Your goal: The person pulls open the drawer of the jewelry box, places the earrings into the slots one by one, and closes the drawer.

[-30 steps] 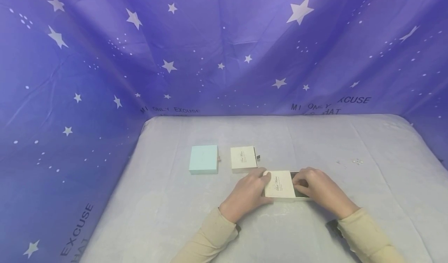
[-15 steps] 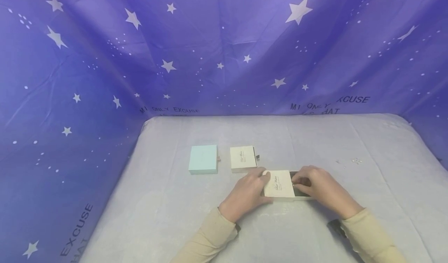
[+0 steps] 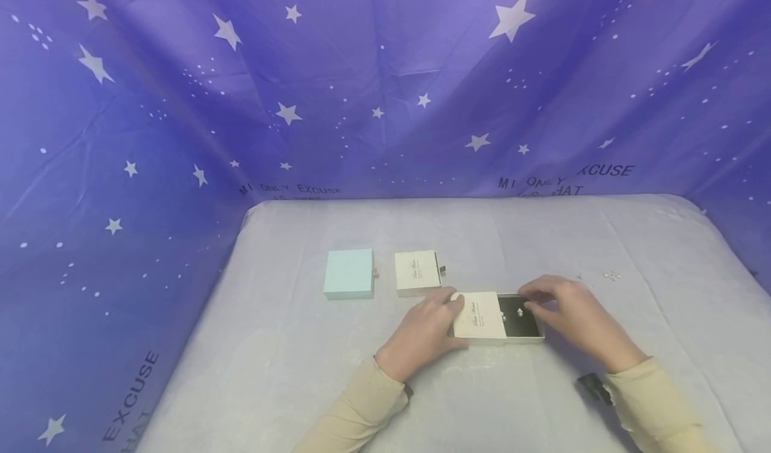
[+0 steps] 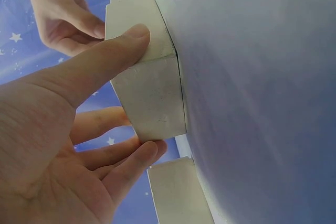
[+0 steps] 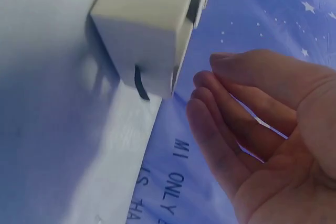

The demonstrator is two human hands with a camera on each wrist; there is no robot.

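A cream drawer-style jewelry box [image 3: 477,316] with dark script on its lid lies on the table. My left hand [image 3: 418,332] grips its left end; in the left wrist view the thumb [image 4: 137,32] presses one side and the fingers the other. The drawer [image 3: 523,340] sticks out to the right, showing a black lining with small sparkling silvery jewelry pieces [image 3: 521,312] on it. My right hand [image 3: 572,316] hovers at the drawer's far right corner, fingers loosely bent and holding nothing. A dark ribbon tab [image 5: 140,83] hangs from the drawer's end in the right wrist view.
Behind the left hand stand a second cream box [image 3: 415,270] and, left of it, a pale turquoise box [image 3: 349,274]. Several tiny shiny pieces [image 3: 612,276] lie on the cloth-covered table [image 3: 289,346] at the right. A purple star-patterned curtain [image 3: 385,92] encloses the back and sides.
My right hand has drawn out of the drawer, moving right and slightly away from me, which uncovers the jewelry on the black lining. The left hand and the box have stayed in place.
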